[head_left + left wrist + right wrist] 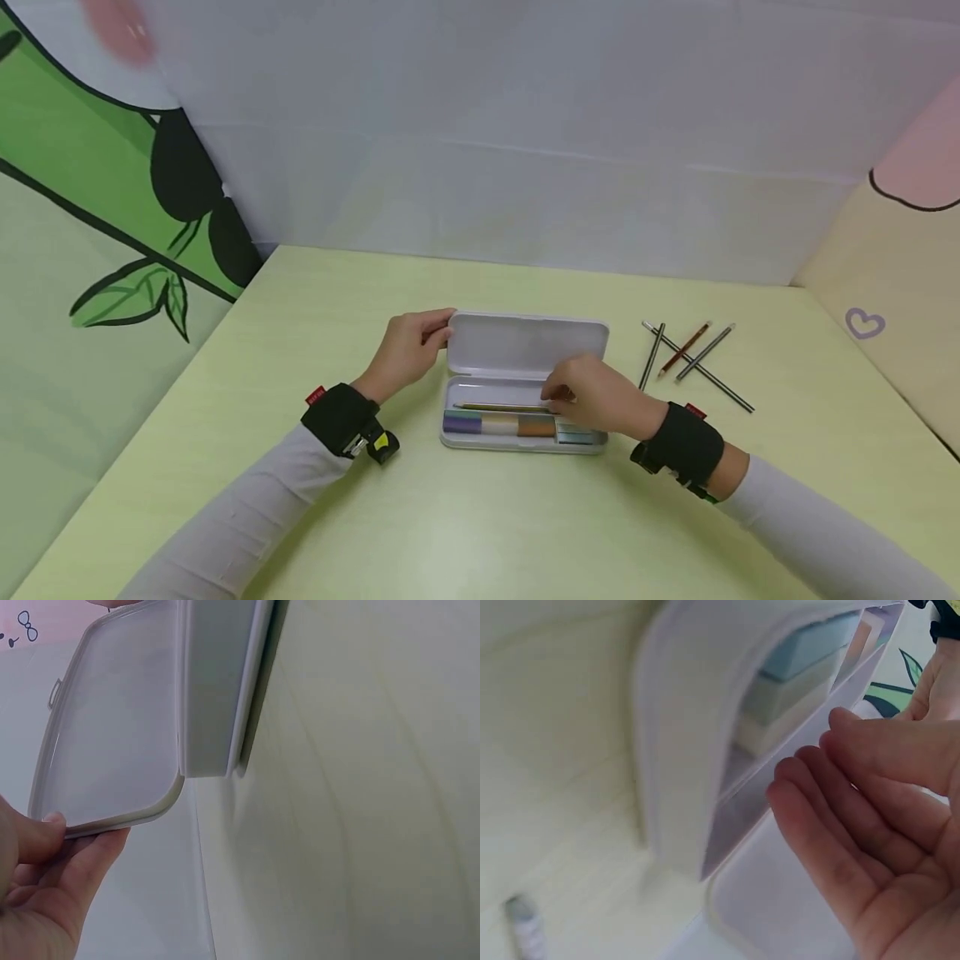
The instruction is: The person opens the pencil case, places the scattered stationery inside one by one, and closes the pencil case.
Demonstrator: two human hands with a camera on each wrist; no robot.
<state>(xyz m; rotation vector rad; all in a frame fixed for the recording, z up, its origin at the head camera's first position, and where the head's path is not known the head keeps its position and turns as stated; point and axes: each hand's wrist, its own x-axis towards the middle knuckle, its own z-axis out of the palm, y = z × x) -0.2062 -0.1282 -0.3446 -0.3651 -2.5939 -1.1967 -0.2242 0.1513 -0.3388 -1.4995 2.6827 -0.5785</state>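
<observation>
A white pencil case [522, 446] stands with its lid [525, 343] raised. My left hand [407, 348] holds the lid's left edge, the thumb inside and the fingers behind, as the left wrist view shows. Over the right part of the case hovers my right hand [600, 395], its fingers loosely bent. In the right wrist view nothing shows between the thumb and fingers of this hand [877, 825]. A pencil [495, 407] lies in the rear compartment, its right end hidden by the right hand. The front compartment holds several coloured blocks [498, 424] and a pale blue block [810, 649].
To the right of the case, several pencils lie crossed on the pale yellow table [465, 525], among them a reddish-brown pencil [684, 349] and a dark striped pencil [720, 383]. A pale wall [540, 208] rises behind the table.
</observation>
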